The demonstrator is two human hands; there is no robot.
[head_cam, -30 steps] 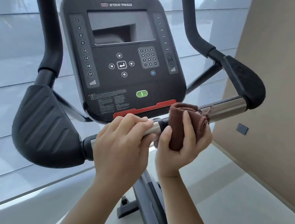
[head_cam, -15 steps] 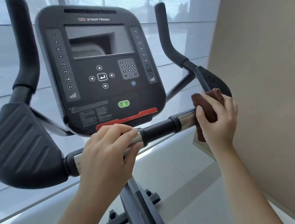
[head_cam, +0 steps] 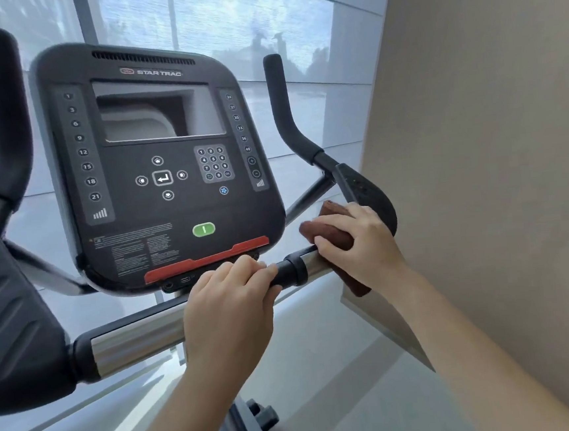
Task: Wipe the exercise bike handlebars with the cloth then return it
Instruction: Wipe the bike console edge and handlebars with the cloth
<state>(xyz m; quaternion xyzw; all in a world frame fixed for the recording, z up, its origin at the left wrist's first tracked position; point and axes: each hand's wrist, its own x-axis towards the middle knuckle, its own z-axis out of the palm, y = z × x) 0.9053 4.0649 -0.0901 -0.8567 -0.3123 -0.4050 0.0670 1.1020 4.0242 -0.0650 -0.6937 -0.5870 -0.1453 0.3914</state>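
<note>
A black ribbed elbow pad (head_cam: pixel 14 325) sat far left on the exercise bike's chrome horizontal handlebar (head_cam: pixel 132 342). Below the black Star Trac console (head_cam: pixel 158 164), my left hand (head_cam: pixel 229 309) gripped that bar, fingers curled over it. Further right, my right hand (head_cam: pixel 361 243) clamped a folded brown cloth (head_cam: pixel 329 232) around the bar, just beside the black right elbow pad (head_cam: pixel 360 188).
</note>
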